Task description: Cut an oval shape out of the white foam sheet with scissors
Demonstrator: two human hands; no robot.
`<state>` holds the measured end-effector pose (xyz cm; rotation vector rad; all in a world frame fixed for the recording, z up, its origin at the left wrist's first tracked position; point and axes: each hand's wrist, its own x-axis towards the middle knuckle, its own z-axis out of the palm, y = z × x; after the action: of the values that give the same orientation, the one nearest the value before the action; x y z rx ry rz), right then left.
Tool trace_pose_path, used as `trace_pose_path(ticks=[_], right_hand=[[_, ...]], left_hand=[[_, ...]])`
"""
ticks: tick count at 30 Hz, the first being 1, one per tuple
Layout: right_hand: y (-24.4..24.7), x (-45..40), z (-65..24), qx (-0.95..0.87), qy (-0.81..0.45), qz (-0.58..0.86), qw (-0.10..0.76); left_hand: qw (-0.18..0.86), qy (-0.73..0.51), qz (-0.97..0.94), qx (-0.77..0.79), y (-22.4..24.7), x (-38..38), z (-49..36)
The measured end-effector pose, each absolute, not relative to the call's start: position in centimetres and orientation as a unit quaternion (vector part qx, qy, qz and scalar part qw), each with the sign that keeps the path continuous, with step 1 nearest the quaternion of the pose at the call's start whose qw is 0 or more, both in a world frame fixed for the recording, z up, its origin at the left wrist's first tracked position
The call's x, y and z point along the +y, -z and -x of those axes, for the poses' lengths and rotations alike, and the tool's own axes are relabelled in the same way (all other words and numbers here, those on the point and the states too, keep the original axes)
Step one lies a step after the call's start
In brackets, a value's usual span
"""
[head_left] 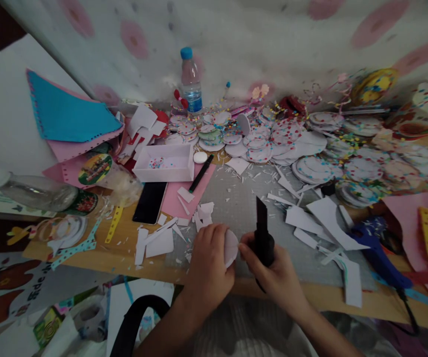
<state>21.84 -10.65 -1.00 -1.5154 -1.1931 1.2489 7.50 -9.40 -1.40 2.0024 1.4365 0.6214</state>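
My left hand (211,258) is closed around a small white foam disc (231,248), whose flat face looks toward my right hand. In my right hand (269,270) is a black utility knife (263,240), gripped by its handle with the dark blade pointing up and away from me. The right thumb and finger come close to the disc's edge; whether they touch it I cannot tell. Beneath both hands lies a grey cutting mat (236,198) strewn with white scraps. White offcuts (162,243) lie left of my left hand, and larger offcuts (303,220) lie to the right.
Several dotted white discs (258,144) are piled along the back beside a water bottle (190,84). Left stand a white box (164,163), a phone (150,202) and a green-black marker (201,173). A blue glue gun (381,255) with a cord lies at right, near the table's front edge.
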Motion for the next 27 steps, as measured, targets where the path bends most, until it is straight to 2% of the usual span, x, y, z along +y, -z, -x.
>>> trace_pose_path(ticks=[6, 11, 15, 20, 24, 27], right_hand=[[1.2, -11.0, -22.0, -0.381, -0.635, 0.538, 0.402], [1.4, -11.0, -22.2, -0.254, -0.744, 0.436, 0.437], [1.4, -10.7, -23.1, -0.272, -0.709, 0.472, 0.448], [1.8, -10.9, -25.1, -0.385, -0.596, 0.584, 0.395], [2.2, -11.8, -25.2, -0.358, -0.627, 0.574, 0.386], [2.2, -12.3, -24.2, -0.324, -0.678, 0.535, 0.387]], left_hand=[[0.338, -0.257, -0.742, 0.518, 1.2, -9.6, -7.3], [0.411, -0.283, -0.711, 0.496, 0.7, -9.7, -7.5], [0.512, -0.297, -0.639, 0.491, -0.4, -9.7, -7.5], [0.625, -0.249, -0.533, 0.513, -1.6, -9.6, -6.8], [0.625, -0.222, -0.544, 0.513, -1.4, -9.5, -6.9], [0.542, -0.244, -0.620, 0.511, -0.6, -9.5, -7.5]])
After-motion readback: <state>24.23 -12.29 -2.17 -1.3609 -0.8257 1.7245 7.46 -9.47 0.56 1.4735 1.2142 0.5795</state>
